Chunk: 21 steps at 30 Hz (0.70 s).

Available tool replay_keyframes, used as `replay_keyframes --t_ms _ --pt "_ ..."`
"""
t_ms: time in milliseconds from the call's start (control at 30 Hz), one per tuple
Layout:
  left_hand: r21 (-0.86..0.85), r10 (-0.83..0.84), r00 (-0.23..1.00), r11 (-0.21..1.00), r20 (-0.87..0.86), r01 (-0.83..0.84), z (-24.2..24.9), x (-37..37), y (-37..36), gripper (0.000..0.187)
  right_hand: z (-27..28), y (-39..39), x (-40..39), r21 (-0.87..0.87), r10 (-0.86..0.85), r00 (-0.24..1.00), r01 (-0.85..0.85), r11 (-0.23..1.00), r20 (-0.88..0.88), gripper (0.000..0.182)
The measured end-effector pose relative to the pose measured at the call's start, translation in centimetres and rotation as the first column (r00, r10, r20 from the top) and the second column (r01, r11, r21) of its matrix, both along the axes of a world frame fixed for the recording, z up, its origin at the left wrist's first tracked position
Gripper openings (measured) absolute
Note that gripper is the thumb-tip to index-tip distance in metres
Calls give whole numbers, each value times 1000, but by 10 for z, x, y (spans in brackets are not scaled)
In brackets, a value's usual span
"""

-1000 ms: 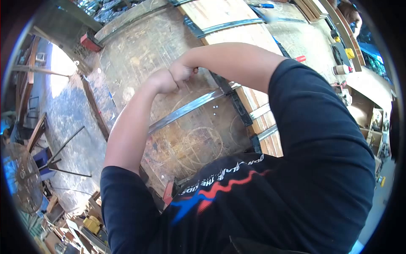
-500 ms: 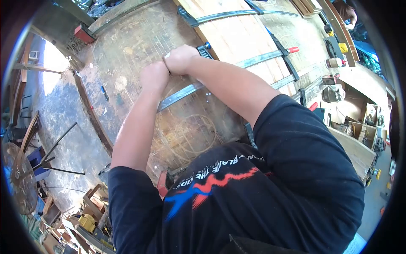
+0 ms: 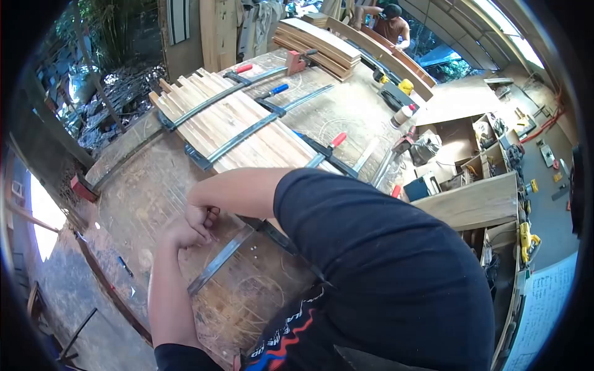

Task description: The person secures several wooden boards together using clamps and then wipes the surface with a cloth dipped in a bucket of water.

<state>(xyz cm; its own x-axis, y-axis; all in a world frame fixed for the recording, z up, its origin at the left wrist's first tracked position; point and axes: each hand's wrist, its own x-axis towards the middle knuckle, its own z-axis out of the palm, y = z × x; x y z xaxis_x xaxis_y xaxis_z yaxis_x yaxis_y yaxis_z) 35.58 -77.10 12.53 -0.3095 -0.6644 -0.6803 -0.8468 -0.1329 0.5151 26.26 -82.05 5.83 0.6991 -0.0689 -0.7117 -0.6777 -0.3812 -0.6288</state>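
Observation:
My left hand [image 3: 182, 232] is closed beside the near end of a panel of light wooden strips [image 3: 232, 117], over the worn workbench [image 3: 148, 198]. Touching or almost touching it, my right hand [image 3: 199, 212] has its fingers curled inward. Whatever the two hands grip, if anything, is hidden by the fingers. A steel clamp bar [image 3: 221, 260] juts out on the bench just right of my left hand. More bar clamps [image 3: 244, 133] lie across the panel, one with a blue handle [image 3: 280, 89] and others with red handles [image 3: 338, 140]. My right arm covers the panel's near end.
Stacked boards [image 3: 318, 46] and a glue bottle [image 3: 403, 116] stand farther along the bench. At the far end is another person [image 3: 390, 28] by long curved boards. Wooden bins [image 3: 479, 164] of tools sit to the right. A pen-like blue object [image 3: 125, 266] lies at the left.
My view has swung up and to the right, bringing in the whole panel and the other person. My hands stay close together; my right wrist now bends down toward the left hand.

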Motion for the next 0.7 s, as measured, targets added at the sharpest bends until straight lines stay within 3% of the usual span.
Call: replay_keyframes --t_ms 33,133,233,300,333,433,533,700 --pt "41 6 1000 999 -26 -5 -9 2 2 43 -4 1 2 -8 12 999 -12 1000 36 32" --pt "-242 -232 958 952 -169 188 -58 14 -1 37 -12 6 6 -74 50 988 -40 996 144 31" --pt "-284 18 995 959 103 12 -39 16 16 32 -17 -4 -4 -182 48 965 0 983 257 31" --pt "-344 149 956 938 253 -55 -24 -7 28 30 -24 -13 -17 -402 138 952 -17 915 272 29" --pt "-385 166 958 921 232 -66 -21 -8 35 26 -26 -6 -23 -506 176 947 -16 862 270 28" --pt "-513 236 956 850 171 -118 -17 -9 48 23 68 36 -43 -604 -74 997 62 794 5 31" --pt "-611 295 942 779 158 -142 -27 -18 51 25 87 55 -49 -654 -236 969 224 722 71 30" --pt "-662 257 945 747 204 -61 -37 -14 58 23 89 71 -53 -707 -318 947 253 661 41 31"
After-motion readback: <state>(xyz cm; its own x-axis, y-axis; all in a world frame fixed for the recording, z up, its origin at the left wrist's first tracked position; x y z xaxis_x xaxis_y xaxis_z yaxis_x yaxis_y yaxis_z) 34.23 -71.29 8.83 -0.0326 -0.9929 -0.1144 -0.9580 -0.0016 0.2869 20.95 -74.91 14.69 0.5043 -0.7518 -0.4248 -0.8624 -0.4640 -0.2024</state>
